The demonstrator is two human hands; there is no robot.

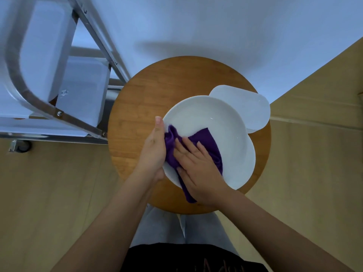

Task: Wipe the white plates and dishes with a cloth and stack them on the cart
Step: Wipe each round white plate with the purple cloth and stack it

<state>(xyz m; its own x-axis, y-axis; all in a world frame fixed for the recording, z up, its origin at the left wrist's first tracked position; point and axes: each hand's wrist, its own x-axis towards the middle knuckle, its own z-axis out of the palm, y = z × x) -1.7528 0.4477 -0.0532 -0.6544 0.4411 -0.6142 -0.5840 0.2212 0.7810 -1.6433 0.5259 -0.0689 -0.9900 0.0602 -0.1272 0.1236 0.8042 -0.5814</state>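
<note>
A round white plate [212,122] lies on a round wooden table [141,107], over the rim of another white plate [251,154] beneath it. My left hand [155,152] holds the top plate by its left rim, thumb along the edge. A purple cloth [208,142] lies on the plate's near left part, and my right hand [198,169] presses flat on it with fingers spread. An oblong white dish [247,105] sits behind the plates at the right.
A metal cart [25,89] with white shelves [82,91] stands at the left, close to the table; one caster [22,147] shows on the floor. White wall behind, tan floor around the table.
</note>
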